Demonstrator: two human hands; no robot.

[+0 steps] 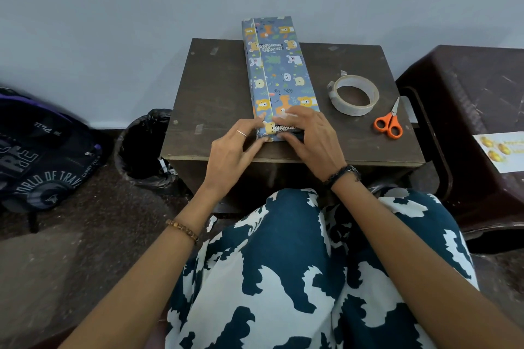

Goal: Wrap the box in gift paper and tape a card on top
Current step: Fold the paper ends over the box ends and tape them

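On the dark wooden tabletop (215, 99), a long narrow box (279, 71) covered in blue gift paper with a print of bears and other animals is laid lengthwise, from the near edge to beyond the far edge, where its far end overhangs toward the wall. A paper seam is seen running along the left part of its top face. The near end of the box is held by both hands. The left hand (234, 147) is placed at the near left corner of the box, its fingers bent and pressed against the paper at the end and side, a thin ring being worn on one finger. The right hand (309, 139) is laid over the near right part of the box, fingers curled down over the top and the end flap, where the paper is pinched against the box. Whether the end flap is fully folded cannot be told, since it is covered by the fingers.

Toward the right edge of the tabletop, a roll of clear tape (354, 95) is lying flat, well apart from the box, and orange-handled scissors (389, 121) are lying just beside it, nearer the right edge. A printed card (503, 150) is resting on the dark plastic stool (467, 88) to the right. A bin lined with a black bag (144, 147) is standing by the left edge of the table, and a dark backpack (42, 156) is on the floor further left.
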